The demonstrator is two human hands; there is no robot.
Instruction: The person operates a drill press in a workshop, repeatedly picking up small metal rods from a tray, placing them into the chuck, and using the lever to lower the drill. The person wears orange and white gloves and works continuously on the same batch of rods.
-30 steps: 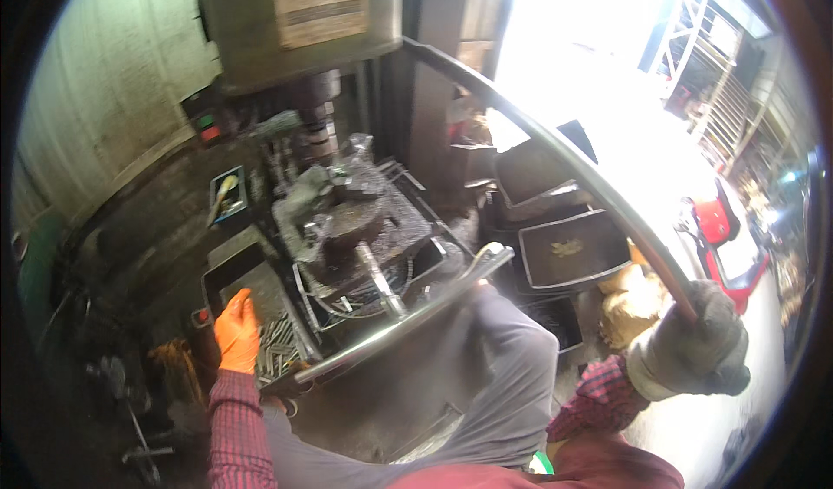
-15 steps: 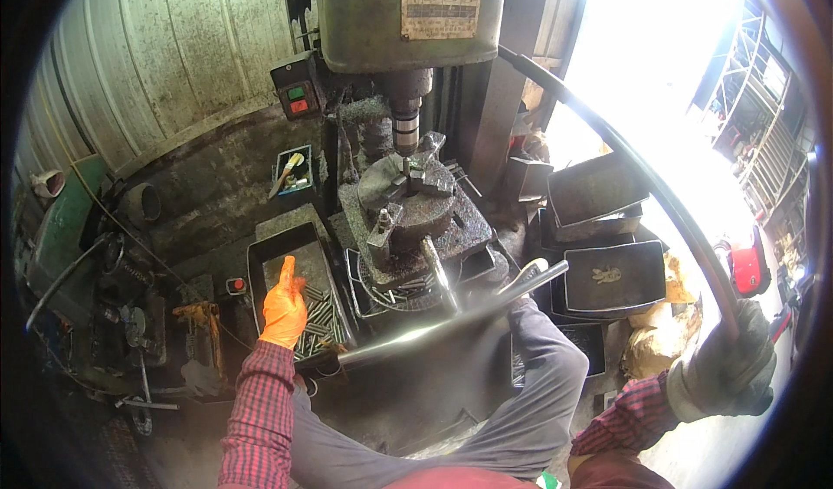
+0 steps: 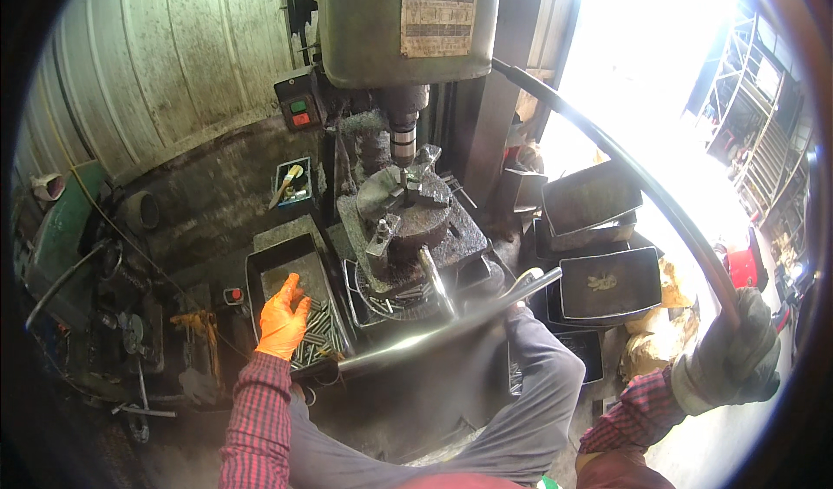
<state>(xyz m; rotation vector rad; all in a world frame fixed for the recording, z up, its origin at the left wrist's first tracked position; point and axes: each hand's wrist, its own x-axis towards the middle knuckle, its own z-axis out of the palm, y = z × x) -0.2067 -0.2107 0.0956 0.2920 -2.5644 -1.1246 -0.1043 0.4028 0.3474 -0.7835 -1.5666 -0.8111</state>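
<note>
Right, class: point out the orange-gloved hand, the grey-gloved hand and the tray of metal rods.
left hand (image 3: pixel 282 320), head view, back of the orange glove.
right hand (image 3: pixel 733 359), head view, knuckles of the grey glove gripping the long lever.
tray of metal rods (image 3: pixel 295 268), head view, bare floor of the tray above the rods.

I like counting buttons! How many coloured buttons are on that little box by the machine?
2. A green button sits on top and a red button just below it, both on the black box left of the drill. Others may be hidden.
</note>
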